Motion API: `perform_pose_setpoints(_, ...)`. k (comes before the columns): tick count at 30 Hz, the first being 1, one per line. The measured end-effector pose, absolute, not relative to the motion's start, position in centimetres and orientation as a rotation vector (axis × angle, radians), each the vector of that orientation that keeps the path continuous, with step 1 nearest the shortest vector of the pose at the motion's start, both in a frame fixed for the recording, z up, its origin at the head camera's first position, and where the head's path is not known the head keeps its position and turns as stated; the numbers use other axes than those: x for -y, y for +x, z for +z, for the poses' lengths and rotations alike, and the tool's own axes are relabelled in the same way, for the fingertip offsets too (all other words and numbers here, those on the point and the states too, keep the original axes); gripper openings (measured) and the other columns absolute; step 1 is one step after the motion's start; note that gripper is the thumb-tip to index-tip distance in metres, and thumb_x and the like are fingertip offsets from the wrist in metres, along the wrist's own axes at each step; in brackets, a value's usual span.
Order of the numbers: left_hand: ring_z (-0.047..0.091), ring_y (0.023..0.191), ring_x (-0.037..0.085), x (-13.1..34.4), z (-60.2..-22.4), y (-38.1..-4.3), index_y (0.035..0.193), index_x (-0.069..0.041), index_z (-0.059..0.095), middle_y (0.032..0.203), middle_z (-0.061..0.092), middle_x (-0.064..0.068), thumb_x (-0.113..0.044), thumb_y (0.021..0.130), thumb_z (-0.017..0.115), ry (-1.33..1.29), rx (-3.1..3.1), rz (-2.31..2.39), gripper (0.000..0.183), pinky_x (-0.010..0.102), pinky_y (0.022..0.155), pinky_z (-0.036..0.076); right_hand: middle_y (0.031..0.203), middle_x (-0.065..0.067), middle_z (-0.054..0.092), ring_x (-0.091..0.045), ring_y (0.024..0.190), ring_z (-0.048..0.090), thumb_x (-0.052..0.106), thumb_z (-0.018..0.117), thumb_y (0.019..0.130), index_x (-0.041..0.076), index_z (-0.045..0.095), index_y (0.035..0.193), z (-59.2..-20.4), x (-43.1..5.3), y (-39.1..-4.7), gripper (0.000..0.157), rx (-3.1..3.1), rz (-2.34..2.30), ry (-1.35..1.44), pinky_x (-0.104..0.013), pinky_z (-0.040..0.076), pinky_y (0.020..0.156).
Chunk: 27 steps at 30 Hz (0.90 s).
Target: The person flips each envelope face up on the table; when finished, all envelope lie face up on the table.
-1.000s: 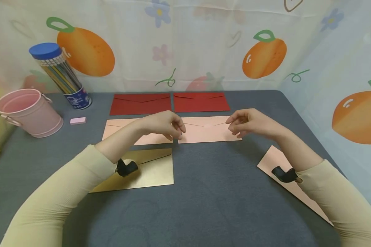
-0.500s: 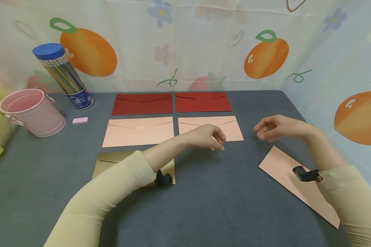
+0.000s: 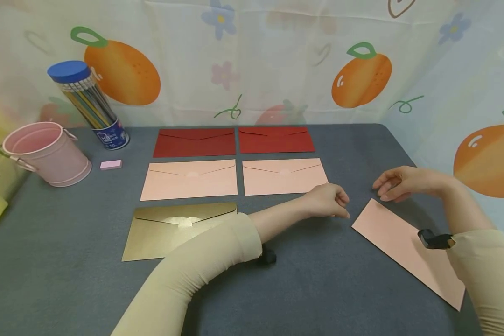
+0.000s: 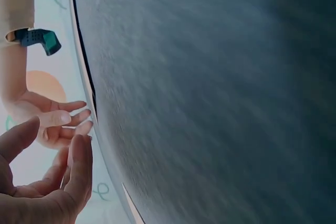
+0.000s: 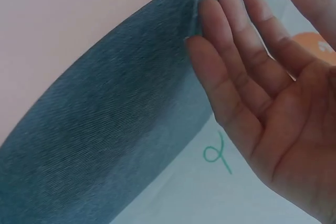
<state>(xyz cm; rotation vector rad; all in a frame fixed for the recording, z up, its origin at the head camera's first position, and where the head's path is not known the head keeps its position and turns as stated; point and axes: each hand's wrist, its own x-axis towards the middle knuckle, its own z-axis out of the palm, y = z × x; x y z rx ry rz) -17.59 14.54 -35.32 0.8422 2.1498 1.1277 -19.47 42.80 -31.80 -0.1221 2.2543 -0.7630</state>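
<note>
On the right of the table a pink envelope (image 3: 407, 252) lies slanted, its far corner just below my right hand (image 3: 403, 183). That hand hovers past the envelope's far end with relaxed fingers and nothing in them; the right wrist view shows its bare palm. My left hand (image 3: 325, 200) is over the middle right, near the front corner of a flat pink envelope (image 3: 285, 175), fingers loosely bent and holding nothing. Another pink envelope (image 3: 189, 179) lies left of that one. A gold envelope (image 3: 151, 233) sits in front, partly covered by my left sleeve.
Two red envelopes (image 3: 195, 142) form the back row. At the left stand a pink bucket (image 3: 48, 158) and a tub of pencils (image 3: 88, 105) with a blue lid; a small pink eraser (image 3: 111, 164) lies beside them. A patterned curtain (image 3: 277, 60) hangs behind the grey table.
Both hands have moved right, away from the second pink envelope in the middle row, toward the slanted pink envelope. The envelopes have stayed in place.
</note>
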Motion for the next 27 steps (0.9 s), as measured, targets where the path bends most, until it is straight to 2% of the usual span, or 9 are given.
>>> perform_pose_setpoints(5, 0.061, 0.082, 0.003, -17.0, -35.6, -17.1, 0.126, -0.004, 0.063, 0.116, 0.068, 0.003, -0.018, 0.085, 0.075, 0.863, -2.256, 1.059, 0.045, 0.01, 0.068, 0.045, 0.107, -0.003, 0.063, -0.007, 0.098, 0.065, 0.022, 0.067, 0.093, -0.006, 0.043, 0.135, -32.4, -43.5, -19.2, 0.056, -2.218, -0.768, -0.113, -0.032, 0.054, 0.09)
perform_pose_setpoints(9, 0.062, 0.088, 0.002, -18.5, -35.8, -16.7, 0.126, -0.007, 0.064, 0.115, 0.071, 0.0, -0.021, 0.085, 0.076, 0.842, -2.346, 0.973, 0.045, 0.011, 0.069, 0.043, 0.1, -0.001, 0.062, -0.006, 0.089, 0.063, 0.017, 0.07, 0.091, -0.009, 0.042, 0.131, -32.8, -43.6, -19.1, 0.055, -2.189, -0.798, -0.137, -0.028, 0.054, 0.082)
perform_pose_setpoints(13, 0.057, 0.08, 0.002, -19.5, -35.8, -16.5, 0.116, -0.011, 0.067, 0.11, 0.07, -0.006, -0.024, 0.083, 0.077, 0.79, -2.393, 0.909, 0.037, 0.013, 0.063, 0.041, 0.095, -0.001, 0.056, -0.005, 0.074, 0.055, 0.014, 0.072, 0.089, -0.01, 0.042, 0.125, -33.0, -43.5, -19.0, 0.053, -2.179, -0.816, -0.164, -0.025, 0.051, 0.07)
perform_pose_setpoints(14, 0.055, 0.077, 0.002, -19.7, -35.8, -16.5, 0.113, -0.012, 0.068, 0.107, 0.069, -0.007, -0.024, 0.082, 0.078, 0.777, -2.402, 0.903, 0.035, 0.013, 0.062, 0.04, 0.094, -0.001, 0.055, -0.005, 0.072, 0.053, 0.014, 0.072, 0.088, -0.01, 0.043, 0.124, -33.1, -43.4, -18.9, 0.052, -2.181, -0.817, -0.167, -0.025, 0.05, 0.067)
perform_pose_setpoints(16, 0.043, 0.063, 0.002, -20.2, -36.0, -16.6, 0.087, -0.014, 0.066, 0.081, 0.06, -0.009, -0.025, 0.081, 0.078, 0.751, -2.39, 0.877, 0.017, 0.015, 0.054, 0.032, 0.092, -0.001, 0.052, -0.005, 0.068, 0.048, 0.014, 0.073, 0.087, -0.009, 0.043, 0.122, -33.3, -43.2, -18.9, 0.051, -2.191, -0.811, -0.177, -0.024, 0.046, 0.063)
perform_pose_setpoints(19, 0.031, 0.054, 0.003, -20.6, -36.3, -16.5, 0.064, -0.016, 0.049, 0.062, 0.042, -0.009, -0.025, 0.081, 0.078, 0.764, -2.387, 0.824, 0.034, 0.016, 0.048, 0.025, 0.089, -0.002, 0.048, -0.006, 0.066, 0.044, 0.014, 0.075, 0.086, -0.008, 0.044, 0.12, -33.4, -42.9, -18.9, 0.05, -2.208, -0.798, -0.183, -0.025, 0.043, 0.06)
perform_pose_setpoints(21, 0.025, 0.052, 0.005, -20.8, -36.5, -16.4, 0.059, -0.017, 0.036, 0.06, 0.029, -0.007, -0.026, 0.081, 0.078, 0.792, -2.391, 0.772, 0.047, 0.018, 0.046, 0.022, 0.088, -0.003, 0.046, -0.006, 0.066, 0.043, 0.013, 0.075, 0.085, -0.007, 0.043, 0.119, -33.4, -42.6, -19.0, 0.051, -2.217, -0.785, -0.196, -0.025, 0.041, 0.059)
perform_pose_setpoints(25, 0.043, 0.064, 0.007, -20.8, -36.7, -15.9, 0.067, -0.018, 0.049, 0.072, 0.047, -0.006, -0.03, 0.079, 0.079, 0.837, -2.465, 0.675, 0.035, 0.02, 0.05, 0.035, 0.086, -0.005, 0.04, -0.009, 0.068, 0.038, 0.01, 0.078, 0.082, -0.007, 0.041, 0.115, -33.4, -42.0, -18.8, 0.052, -2.235, -0.759, -0.228, -0.026, 0.04, 0.059)
perform_pose_setpoints(27, 0.053, 0.08, 0.009, -20.9, -36.8, -15.7, 0.079, -0.018, 0.056, 0.089, 0.057, -0.006, -0.032, 0.078, 0.081, 0.82, -2.503, 0.64, 0.028, 0.023, 0.058, 0.043, 0.086, -0.005, 0.039, -0.011, 0.071, 0.037, 0.01, 0.08, 0.08, -0.005, 0.041, 0.112, -33.4, -41.5, -18.8, 0.053, -2.249, -0.733, -0.248, -0.026, 0.039, 0.061)
